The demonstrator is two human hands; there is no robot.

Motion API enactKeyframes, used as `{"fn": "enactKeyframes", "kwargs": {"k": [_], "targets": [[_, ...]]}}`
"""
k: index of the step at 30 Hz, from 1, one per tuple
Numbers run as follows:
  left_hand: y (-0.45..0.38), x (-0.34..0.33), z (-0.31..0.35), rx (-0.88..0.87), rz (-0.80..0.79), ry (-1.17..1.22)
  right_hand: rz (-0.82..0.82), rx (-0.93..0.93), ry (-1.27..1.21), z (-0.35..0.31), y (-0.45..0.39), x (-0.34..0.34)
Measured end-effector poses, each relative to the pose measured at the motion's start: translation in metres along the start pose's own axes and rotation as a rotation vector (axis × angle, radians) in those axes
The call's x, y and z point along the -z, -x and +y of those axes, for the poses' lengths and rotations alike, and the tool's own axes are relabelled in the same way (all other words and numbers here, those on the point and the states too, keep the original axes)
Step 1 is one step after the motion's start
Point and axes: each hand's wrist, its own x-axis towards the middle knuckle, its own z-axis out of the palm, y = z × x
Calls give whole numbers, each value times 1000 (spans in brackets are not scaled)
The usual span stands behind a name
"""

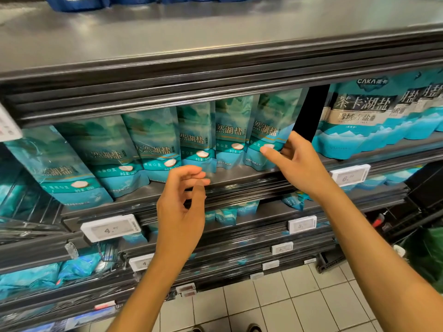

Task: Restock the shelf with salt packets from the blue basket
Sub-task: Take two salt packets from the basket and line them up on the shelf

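Observation:
A row of several teal salt packets [196,137] stands upright on the dark shelf [239,178] at chest height. My right hand [294,161] holds the lower right corner of the rightmost packet [273,130], thumb on its front and fingers behind its edge. My left hand [182,200] hovers just in front of the shelf lip below the middle packets, fingers loosely curled and holding nothing. The blue basket is out of view.
A dark gap [311,111] separates this row from the CAKA salt packets [359,116] on the right. Price tags [110,227] line the shelf edges. Lower shelves hold more teal packets [225,215]. White floor tiles [275,305] lie below.

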Motion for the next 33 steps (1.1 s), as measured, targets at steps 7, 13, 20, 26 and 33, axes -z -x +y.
{"fn": "enactKeyframes", "kwargs": {"k": [7,13,20,26,33], "targets": [[4,7,-1,-35,-16,7,75,-78,36,0,23,1],[24,20,-8,-60,32,19,425,100,65,-3,64,-9],[61,55,-32,73,5,30,169,47,-121,4,117,-62],[106,95,-60,233,113,-6,-116,-186,-217,24,154,-112],[167,147,-90,395,229,-97,-280,-411,-138,61,198,-136]]}}
